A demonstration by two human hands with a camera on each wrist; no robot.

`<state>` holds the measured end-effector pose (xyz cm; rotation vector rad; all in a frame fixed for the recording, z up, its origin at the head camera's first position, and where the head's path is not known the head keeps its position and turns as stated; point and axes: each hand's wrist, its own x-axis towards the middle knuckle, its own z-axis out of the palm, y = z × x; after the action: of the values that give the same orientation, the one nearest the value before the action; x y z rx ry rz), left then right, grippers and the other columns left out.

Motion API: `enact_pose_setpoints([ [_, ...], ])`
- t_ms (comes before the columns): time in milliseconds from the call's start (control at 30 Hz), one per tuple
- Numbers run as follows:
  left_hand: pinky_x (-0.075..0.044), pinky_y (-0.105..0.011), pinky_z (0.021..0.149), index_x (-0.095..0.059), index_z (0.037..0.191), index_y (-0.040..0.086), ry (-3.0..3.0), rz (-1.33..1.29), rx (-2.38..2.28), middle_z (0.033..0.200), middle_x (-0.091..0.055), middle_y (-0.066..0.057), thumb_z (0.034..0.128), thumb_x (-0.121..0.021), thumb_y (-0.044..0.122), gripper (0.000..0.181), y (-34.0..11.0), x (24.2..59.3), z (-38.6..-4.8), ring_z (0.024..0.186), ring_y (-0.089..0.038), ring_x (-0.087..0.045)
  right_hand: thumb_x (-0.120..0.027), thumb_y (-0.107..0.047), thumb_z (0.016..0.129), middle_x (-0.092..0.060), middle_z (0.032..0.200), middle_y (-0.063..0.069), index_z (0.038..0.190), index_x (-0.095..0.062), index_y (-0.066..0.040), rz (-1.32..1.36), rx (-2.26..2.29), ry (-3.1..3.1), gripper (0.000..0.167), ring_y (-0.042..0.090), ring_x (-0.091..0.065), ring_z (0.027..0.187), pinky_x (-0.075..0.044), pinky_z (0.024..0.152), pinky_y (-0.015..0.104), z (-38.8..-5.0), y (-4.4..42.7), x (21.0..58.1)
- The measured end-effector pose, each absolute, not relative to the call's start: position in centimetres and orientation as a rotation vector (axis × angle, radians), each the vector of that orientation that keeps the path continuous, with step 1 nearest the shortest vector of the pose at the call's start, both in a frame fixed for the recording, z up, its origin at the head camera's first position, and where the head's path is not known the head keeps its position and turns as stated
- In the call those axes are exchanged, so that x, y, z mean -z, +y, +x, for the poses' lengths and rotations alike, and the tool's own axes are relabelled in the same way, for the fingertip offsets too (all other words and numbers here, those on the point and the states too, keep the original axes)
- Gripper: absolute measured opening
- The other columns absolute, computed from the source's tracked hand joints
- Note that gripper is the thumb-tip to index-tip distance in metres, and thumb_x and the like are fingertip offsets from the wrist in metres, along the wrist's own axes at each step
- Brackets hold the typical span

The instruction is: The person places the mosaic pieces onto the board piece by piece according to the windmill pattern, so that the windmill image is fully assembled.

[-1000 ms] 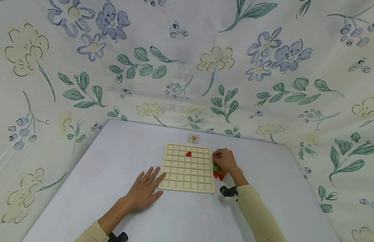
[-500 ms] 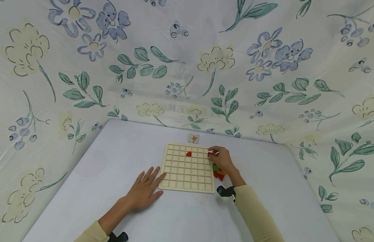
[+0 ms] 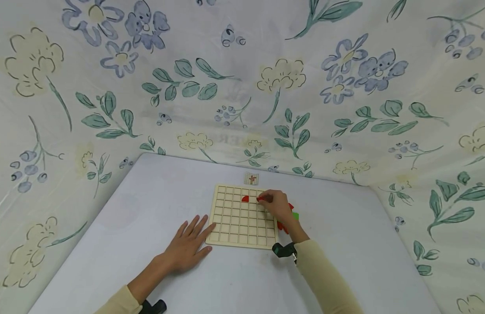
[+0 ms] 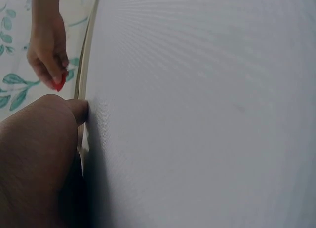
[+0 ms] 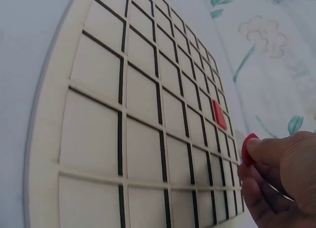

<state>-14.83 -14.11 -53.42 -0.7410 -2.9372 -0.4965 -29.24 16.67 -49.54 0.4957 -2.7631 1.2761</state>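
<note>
A pale wooden grid board lies on the table, with one red quarter-round tile in a cell of its upper part. Over the board's upper right, my right hand pinches a second red tile between thumb and fingers, just above the cells and right of the placed one. The held tile's full outline is hidden by the fingertips. My left hand lies flat with fingers spread at the board's left edge, the index fingertip on the frame. In the left wrist view, the held tile shows below the fingers.
Loose tiles sit right of the board, partly behind the right hand: a green tile and several red ones. Beyond the board's far edge lies a small pattern card. A flowered cloth rises behind the white table.
My right hand has carried the red tile leftward from the loose tiles, across the board's right edge, to near the placed red tile. The left hand has stayed put.
</note>
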Motion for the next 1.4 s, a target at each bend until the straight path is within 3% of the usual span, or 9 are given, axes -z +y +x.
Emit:
enact_pose_setpoints([
  [567, -0.008, -0.058, 0.113, -0.036, 0.154, 0.015, -2.867, -0.757, 0.598, 0.160, -0.022, -0.016, 0.1011, -0.048, 0.044, 0.061, -14.4, 54.8, -15.2, 0.146, -0.039, -0.014, -0.074, -0.004, 0.088, -0.070, 0.086, 0.007, 0.097, -0.074, 0.001, 0.557, -1.303, -2.763, 0.011, 0.023, -0.067, 0.079, -0.056, 0.066, 0.032, -28.5, 12.8, 49.8],
  [767, -0.004, -0.054, 0.114, -0.031, 0.156, 0.020, -2.878, -0.746, 0.542, 0.162, -0.018, -0.013, 0.1023, -0.040, 0.051, 0.063, -14.5, 55.7, -15.4, 0.148, -0.035, -0.010, -0.075, -0.008, 0.087, -0.071, 0.082, 0.006, 0.089, -0.076, -0.002, 0.468, -1.209, -2.734, 0.006, 0.022, -0.067, 0.077, -0.054, 0.065, 0.034, -28.2, 11.9, 50.2],
  [1033, -0.008, -0.059, 0.113, -0.035, 0.154, 0.017, -2.882, -0.737, 0.610, 0.161, -0.020, -0.014, 0.1009, -0.047, 0.047, 0.062, -14.3, 54.8, -15.2, 0.147, -0.036, -0.012, -0.075, -0.016, 0.088, -0.069, 0.081, -0.001, 0.085, -0.076, -0.011, 0.307, -1.073, -2.802, 0.006, 0.014, -0.062, 0.073, -0.053, 0.064, 0.032, -28.1, 11.7, 50.7],
  [1400, -0.004, -0.056, 0.115, -0.030, 0.156, 0.020, -2.876, -0.741, 0.586, 0.162, -0.018, -0.014, 0.1024, -0.041, 0.050, 0.062, -14.4, 55.2, -15.3, 0.148, -0.036, -0.009, -0.078, -0.017, 0.086, -0.068, 0.077, -0.002, 0.088, -0.076, -0.009, 0.429, -1.059, -2.798, 0.009, 0.012, -0.062, 0.069, -0.051, 0.058, 0.028, -27.7, 11.8, 50.9],
])
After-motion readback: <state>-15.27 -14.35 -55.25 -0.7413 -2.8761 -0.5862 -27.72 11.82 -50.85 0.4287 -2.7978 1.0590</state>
